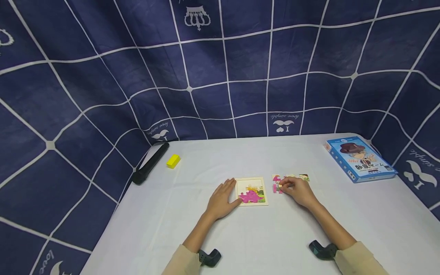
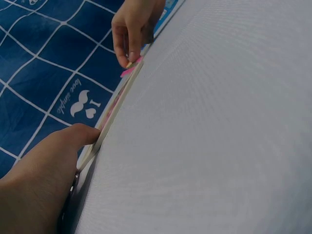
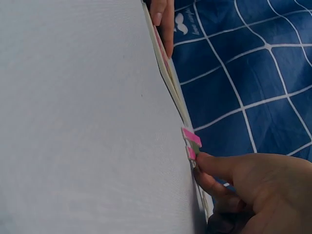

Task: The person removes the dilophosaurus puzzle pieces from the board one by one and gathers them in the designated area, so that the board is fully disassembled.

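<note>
A square wooden puzzle tray point(image 1: 252, 178) lies on the table, partly filled with pieces that form a pink figure point(image 1: 251, 196) against yellow and green. My left hand point(image 1: 221, 200) rests on the tray's left side, fingers extended and thumb over its lower left edge. Just right of the tray, my right hand point(image 1: 300, 191) pinches a small puzzle piece between thumb and fingers; the fingers hide most of it. Loose pink and green pieces lie around that hand, among them a pink puzzle piece point(image 3: 191, 136) and a dark green-edged piece point(image 1: 304, 177).
A blue game box point(image 1: 361, 158) lies at the back right of the white table point(image 1: 220, 160). Towards the back left are a yellow block point(image 1: 173, 161) and a long black object point(image 1: 151, 164). A dark blue checked curtain point(image 1: 213, 76) hangs behind and beside the table.
</note>
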### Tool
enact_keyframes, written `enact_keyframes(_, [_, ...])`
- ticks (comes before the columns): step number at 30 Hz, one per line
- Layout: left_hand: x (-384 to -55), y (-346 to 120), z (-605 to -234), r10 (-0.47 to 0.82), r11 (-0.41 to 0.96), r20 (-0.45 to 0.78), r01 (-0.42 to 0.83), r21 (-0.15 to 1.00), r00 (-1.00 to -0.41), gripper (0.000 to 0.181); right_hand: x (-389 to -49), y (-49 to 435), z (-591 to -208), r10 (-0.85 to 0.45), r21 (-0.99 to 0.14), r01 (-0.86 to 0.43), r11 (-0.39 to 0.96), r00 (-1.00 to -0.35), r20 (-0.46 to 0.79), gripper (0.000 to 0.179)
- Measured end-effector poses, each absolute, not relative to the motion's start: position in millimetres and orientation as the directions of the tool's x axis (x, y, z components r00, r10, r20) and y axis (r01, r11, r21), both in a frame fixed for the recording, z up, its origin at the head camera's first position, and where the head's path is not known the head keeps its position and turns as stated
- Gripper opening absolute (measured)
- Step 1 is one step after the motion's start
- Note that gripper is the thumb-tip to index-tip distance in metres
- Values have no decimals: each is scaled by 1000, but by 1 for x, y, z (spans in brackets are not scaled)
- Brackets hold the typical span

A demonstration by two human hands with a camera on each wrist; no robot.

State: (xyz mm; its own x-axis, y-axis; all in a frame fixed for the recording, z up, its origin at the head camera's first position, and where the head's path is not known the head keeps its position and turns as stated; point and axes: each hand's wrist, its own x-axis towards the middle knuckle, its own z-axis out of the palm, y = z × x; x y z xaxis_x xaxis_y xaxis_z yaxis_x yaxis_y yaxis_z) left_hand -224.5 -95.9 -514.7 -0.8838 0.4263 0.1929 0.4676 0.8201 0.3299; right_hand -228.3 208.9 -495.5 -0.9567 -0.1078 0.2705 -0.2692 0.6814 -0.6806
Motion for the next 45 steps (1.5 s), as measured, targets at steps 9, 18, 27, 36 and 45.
enact_keyframes(9, [-223,-96,-513,430,817,200,474,328,-880,75,-228,208,-498,-117,-641,-280,714,-951,285,10])
enact_keyframes(18, [-224,-97,-514,429,818,207,476,324,-879,75,-227,208,-497,-140,-628,-296,720,-948,287,10])
enact_keyframes(27, [-225,-97,-515,430,815,213,479,325,-877,75,-226,207,-500,-160,-576,-343,742,-925,344,11])
enact_keyframes(36, [-224,-96,-515,427,811,203,473,346,-881,75,-222,196,-492,-123,-624,-355,695,-915,384,12])
enact_keyframes(45, [-225,-86,-508,384,778,190,427,461,-904,76,-226,155,-490,-232,-665,-436,606,-897,377,17])
